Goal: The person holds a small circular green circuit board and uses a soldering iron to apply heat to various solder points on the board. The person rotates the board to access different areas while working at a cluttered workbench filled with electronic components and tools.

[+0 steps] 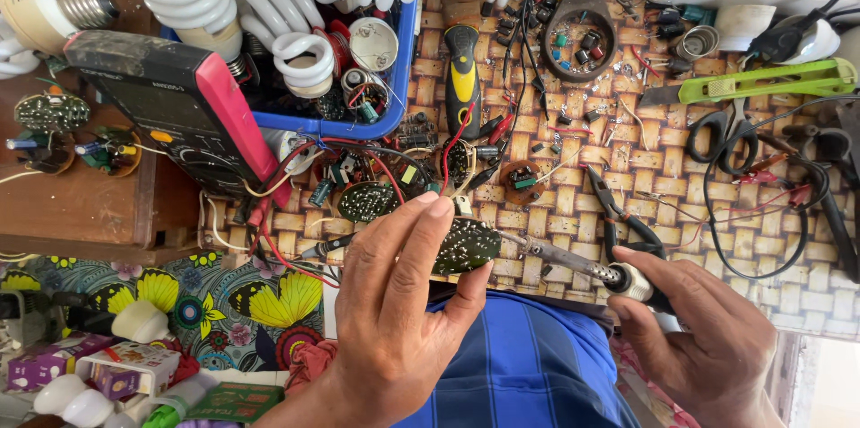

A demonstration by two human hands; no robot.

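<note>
My left hand [394, 302] pinches the round green circuit board [466, 245] between thumb and fingertips, holding it above the woven mat [663, 168], just in front of the other loose boards. My right hand [708, 338] is closed around the soldering iron [573, 262], whose tip touches the board's right edge. Risks, as I judge them: my fingertips sit close to the hot tip and could burn; the unsupported board could tilt and smear a joint; red wires [452, 141] behind the board could scorch.
</note>
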